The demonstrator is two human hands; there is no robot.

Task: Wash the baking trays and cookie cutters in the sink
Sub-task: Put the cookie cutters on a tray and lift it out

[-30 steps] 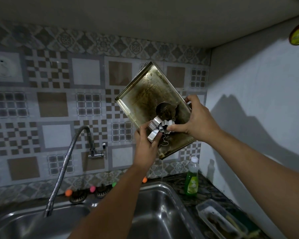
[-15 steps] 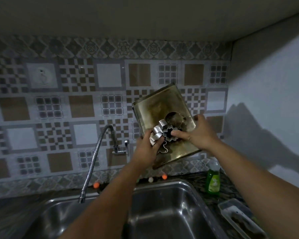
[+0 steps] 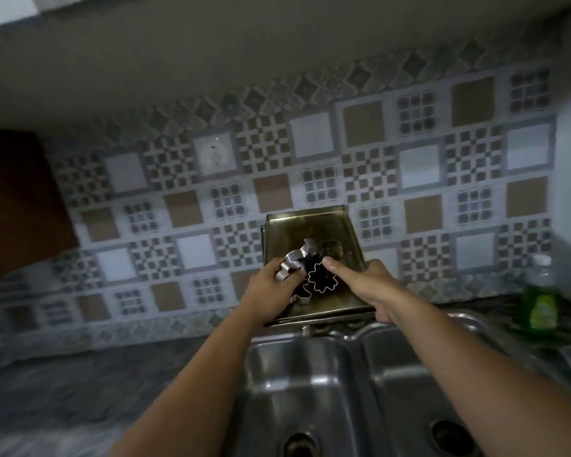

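Observation:
A stack of stained, brownish metal baking trays (image 3: 314, 230) is held in the air above the back rim of the steel double sink (image 3: 350, 357). Several metal cookie cutters (image 3: 320, 278) lie on the top tray, among them a flower-shaped one and a shiny curved one. My left hand (image 3: 271, 291) grips the trays' left front corner, its thumb pressing the curved cutter. My right hand (image 3: 366, 288) holds the right front edge, with the thumb on the flower cutter. The view is blurred.
A green dish soap bottle (image 3: 538, 298) stands on the dark counter at the right. Patterned tiles with a wall socket (image 3: 214, 155) cover the back wall. A dark brown cabinet (image 3: 17, 199) is at the left. Grey marbled counter (image 3: 80, 384) lies left of the sink.
The trays and both hands came down from high against the wall to just above the sink and tipped flatter. The view swung left, and the faucet is out of sight.

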